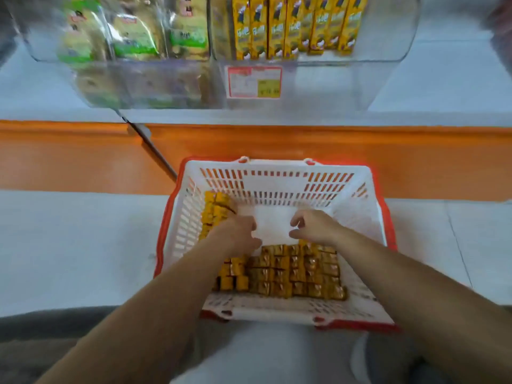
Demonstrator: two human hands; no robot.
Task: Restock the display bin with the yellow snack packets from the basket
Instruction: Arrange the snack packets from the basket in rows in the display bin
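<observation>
Packets [293, 273] in yellow wrappers fill the near end of the white basket [277, 173], and more are stacked along its left wall. The left hand [238, 231] curls its fingers beside that stack; whether it grips cannot be told. The right hand [313, 227] hangs loosely curled, holding nothing. Beyond, the clear bin [318, 87] holds upright yellow packs [291, 26].

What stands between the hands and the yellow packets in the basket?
Nothing visible does. The basket is open on top; the left hand and right hand are inside it, next to the packets.
</observation>
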